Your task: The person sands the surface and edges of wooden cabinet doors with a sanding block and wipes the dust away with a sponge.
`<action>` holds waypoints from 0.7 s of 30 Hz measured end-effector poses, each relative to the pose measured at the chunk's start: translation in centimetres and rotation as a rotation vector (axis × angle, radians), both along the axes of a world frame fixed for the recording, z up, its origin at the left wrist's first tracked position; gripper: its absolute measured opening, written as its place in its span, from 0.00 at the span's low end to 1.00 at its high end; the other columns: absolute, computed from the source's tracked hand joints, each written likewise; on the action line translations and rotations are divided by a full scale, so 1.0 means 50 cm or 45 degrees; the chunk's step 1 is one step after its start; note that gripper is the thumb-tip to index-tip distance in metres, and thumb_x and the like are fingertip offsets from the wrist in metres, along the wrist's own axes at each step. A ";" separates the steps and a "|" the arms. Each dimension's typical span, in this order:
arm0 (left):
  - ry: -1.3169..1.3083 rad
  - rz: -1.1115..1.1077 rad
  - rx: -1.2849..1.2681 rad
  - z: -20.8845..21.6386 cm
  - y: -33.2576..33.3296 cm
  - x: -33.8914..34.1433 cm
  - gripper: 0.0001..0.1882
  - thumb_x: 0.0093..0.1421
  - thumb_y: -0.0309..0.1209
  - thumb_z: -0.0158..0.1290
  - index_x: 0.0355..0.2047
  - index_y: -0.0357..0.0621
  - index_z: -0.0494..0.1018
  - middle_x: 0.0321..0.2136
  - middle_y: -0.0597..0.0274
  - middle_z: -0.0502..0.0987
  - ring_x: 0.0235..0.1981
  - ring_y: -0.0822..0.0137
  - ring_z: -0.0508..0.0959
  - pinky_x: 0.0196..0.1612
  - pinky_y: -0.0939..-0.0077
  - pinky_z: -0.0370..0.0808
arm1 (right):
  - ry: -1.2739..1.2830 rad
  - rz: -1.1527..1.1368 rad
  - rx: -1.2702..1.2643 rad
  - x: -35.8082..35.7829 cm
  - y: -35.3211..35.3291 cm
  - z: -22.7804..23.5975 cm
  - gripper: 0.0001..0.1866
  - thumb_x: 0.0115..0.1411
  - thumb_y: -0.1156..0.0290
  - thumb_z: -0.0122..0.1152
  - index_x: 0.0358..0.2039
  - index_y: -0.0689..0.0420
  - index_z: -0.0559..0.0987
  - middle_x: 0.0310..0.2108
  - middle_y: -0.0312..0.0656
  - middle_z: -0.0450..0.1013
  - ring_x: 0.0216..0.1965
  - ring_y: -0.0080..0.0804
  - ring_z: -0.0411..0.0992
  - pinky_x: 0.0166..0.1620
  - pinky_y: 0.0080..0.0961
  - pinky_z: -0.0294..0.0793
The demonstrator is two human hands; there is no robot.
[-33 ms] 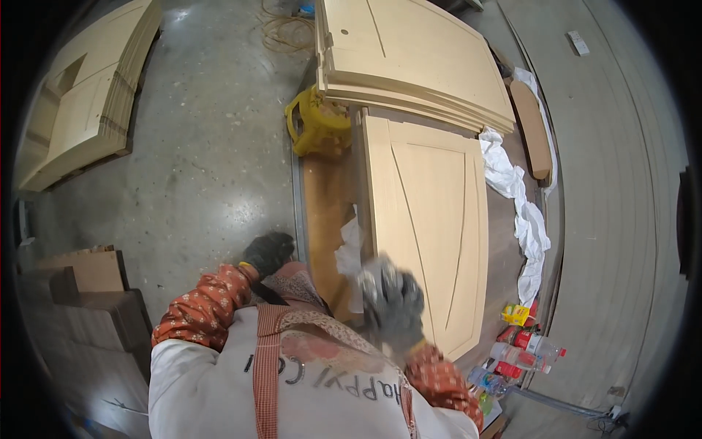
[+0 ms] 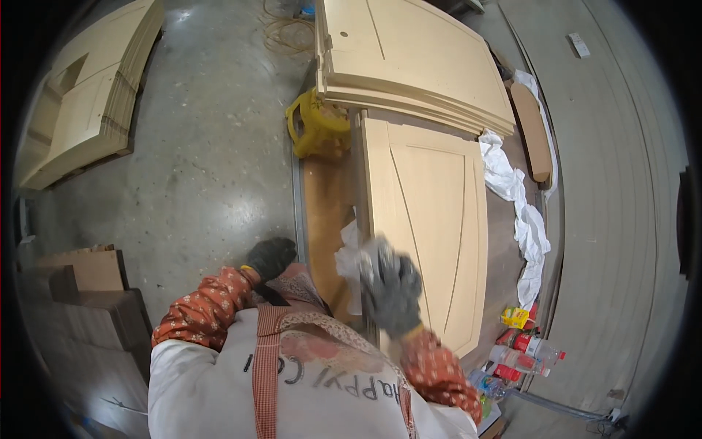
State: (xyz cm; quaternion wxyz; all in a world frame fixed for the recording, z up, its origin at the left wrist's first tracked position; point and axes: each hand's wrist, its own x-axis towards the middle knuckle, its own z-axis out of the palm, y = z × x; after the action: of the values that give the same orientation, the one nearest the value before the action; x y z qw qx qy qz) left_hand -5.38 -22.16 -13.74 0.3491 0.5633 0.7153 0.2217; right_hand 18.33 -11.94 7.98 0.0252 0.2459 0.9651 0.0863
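Note:
A pale wooden door panel [image 2: 431,219] with a recessed centre and two curved grooves lies flat in front of me on the right. My right hand [image 2: 391,285], in a dark grey glove, is at the panel's near-left edge. Its fingers are curled and slightly blurred, with something whitish along them; what they hold, if anything, is hidden. My left hand [image 2: 270,257], in a dark glove too, is left of the bench edge, by the patterned apron [image 2: 296,282]. Its fingers are bent inward, and I cannot make out anything in them.
More pale panels [image 2: 417,51] are stacked beyond. A yellow machine [image 2: 322,126] stands left of them. Crumpled white sheeting [image 2: 530,234] and plastic bottles [image 2: 523,358] lie along the right. Another panel stack [image 2: 95,95] is at the far left, with brown boards [image 2: 95,314] nearer.
My right hand has shifted slightly forward along the panel's left edge. My left hand has barely moved.

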 end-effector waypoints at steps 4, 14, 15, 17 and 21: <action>-0.061 -0.308 -0.251 0.060 0.006 0.023 0.17 0.61 0.43 0.50 0.46 0.51 0.78 0.45 0.52 0.79 0.44 0.49 0.78 0.48 0.59 0.74 | 0.303 -0.113 0.113 -0.184 0.184 -0.033 0.25 0.63 0.58 0.49 0.61 0.47 0.68 0.58 0.50 0.65 0.46 0.51 0.65 0.47 0.50 0.66; -0.466 0.394 -0.526 0.156 0.015 -0.087 0.19 0.63 0.44 0.49 0.48 0.48 0.76 0.44 0.50 0.79 0.47 0.49 0.77 0.50 0.58 0.72 | 0.283 -0.213 0.132 -0.039 0.115 -0.065 0.23 0.62 0.57 0.52 0.58 0.42 0.74 0.59 0.55 0.62 0.56 0.59 0.60 0.52 0.53 0.63; -0.339 0.187 -0.373 0.072 0.012 -0.100 0.18 0.63 0.43 0.49 0.47 0.49 0.76 0.43 0.51 0.79 0.47 0.50 0.77 0.50 0.59 0.73 | 0.299 -0.206 0.123 -0.054 0.117 -0.044 0.24 0.61 0.57 0.54 0.59 0.43 0.73 0.58 0.54 0.62 0.57 0.59 0.60 0.51 0.52 0.64; 0.520 -0.403 0.039 -0.097 0.045 -0.124 0.17 0.63 0.43 0.49 0.46 0.49 0.76 0.43 0.52 0.79 0.46 0.50 0.77 0.49 0.59 0.73 | 0.160 -0.378 0.029 -0.142 0.156 -0.019 0.25 0.61 0.57 0.54 0.60 0.43 0.72 0.59 0.54 0.62 0.57 0.58 0.59 0.51 0.53 0.64; -0.139 -0.454 -0.162 0.160 0.262 -0.159 0.17 0.63 0.43 0.50 0.45 0.48 0.78 0.44 0.51 0.79 0.45 0.50 0.78 0.49 0.59 0.74 | -0.324 -0.753 -0.225 -0.222 0.210 0.031 0.27 0.60 0.56 0.55 0.60 0.45 0.72 0.60 0.53 0.60 0.57 0.59 0.59 0.52 0.54 0.63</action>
State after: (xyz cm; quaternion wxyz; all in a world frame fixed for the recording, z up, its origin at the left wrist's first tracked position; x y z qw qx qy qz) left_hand -13.33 -9.05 -5.73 0.4559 0.6449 0.5969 0.1411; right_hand 7.21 -1.45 9.54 0.1908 0.4995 0.8448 0.0211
